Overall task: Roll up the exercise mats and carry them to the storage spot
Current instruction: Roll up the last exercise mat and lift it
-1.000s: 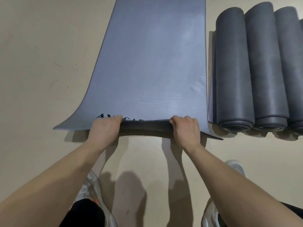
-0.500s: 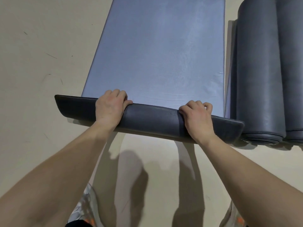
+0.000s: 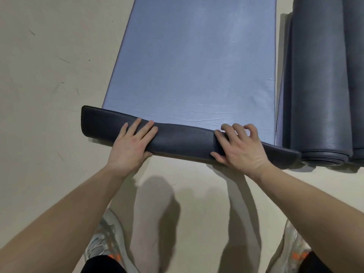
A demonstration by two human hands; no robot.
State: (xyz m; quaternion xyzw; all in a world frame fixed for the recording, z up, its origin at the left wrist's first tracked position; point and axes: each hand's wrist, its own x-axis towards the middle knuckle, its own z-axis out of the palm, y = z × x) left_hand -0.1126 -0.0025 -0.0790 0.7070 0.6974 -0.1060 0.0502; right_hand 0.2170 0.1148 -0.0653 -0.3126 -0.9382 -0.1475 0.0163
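Exercise mat (image 3: 197,66), blue-grey, lies flat on the beige floor (image 3: 49,115) and runs away from the person, its near end turned over into a low dark roll (image 3: 183,141) that lies across the view, slightly slanted. The left hand (image 3: 132,144) rests on top of the roll toward its left end — fingers straight, a little spread, laid flat over the curve, thumb down at the near side. The right hand (image 3: 240,146) sits toward the right end with its fingers bent and arched over the roll, tips at the far side, thumb against the near face. Just beside the mat's right edge lie the rolled mats (image 3: 319,85), dark grey and side by side, parallel to it — the roll's right tip reaches the nearest one's end. Pale shoes (image 3: 104,241) show at the bottom.
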